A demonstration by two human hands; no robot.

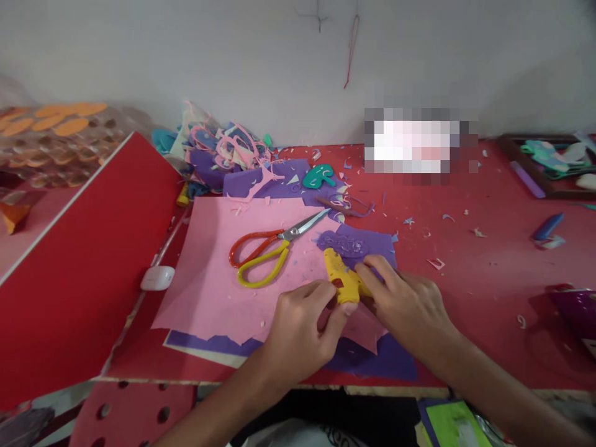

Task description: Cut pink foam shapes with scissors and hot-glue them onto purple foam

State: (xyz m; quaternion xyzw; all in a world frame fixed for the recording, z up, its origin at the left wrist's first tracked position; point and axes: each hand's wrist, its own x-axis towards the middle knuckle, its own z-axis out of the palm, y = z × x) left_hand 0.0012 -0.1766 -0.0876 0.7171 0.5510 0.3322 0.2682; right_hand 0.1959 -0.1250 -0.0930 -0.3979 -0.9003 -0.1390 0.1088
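Note:
Both hands are on a small yellow glue gun (342, 273), held low over the pink sheet (209, 248). My left hand (302, 320) pinches its near end between thumb and fingers. Around the part that sticks out to the right, the fingers of my right hand (410, 304) are closed. Just beyond the glue gun lies a purple cut-out (342, 244) with shiny clear streaks on its surface. Scissors (284, 239) with one red and one yellow handle rest slightly open on the pink sheet, left of the hands. Purple sheets (377, 363) show from under the pink one.
A red board (88, 267) leans at the left, near a white case (158, 277). Scraps (233, 149) are heaped at the back, with a teal cut-out (319, 177) close by. Small clippings dot the red table (465, 248). A dark-framed tray (549, 167) stands far right.

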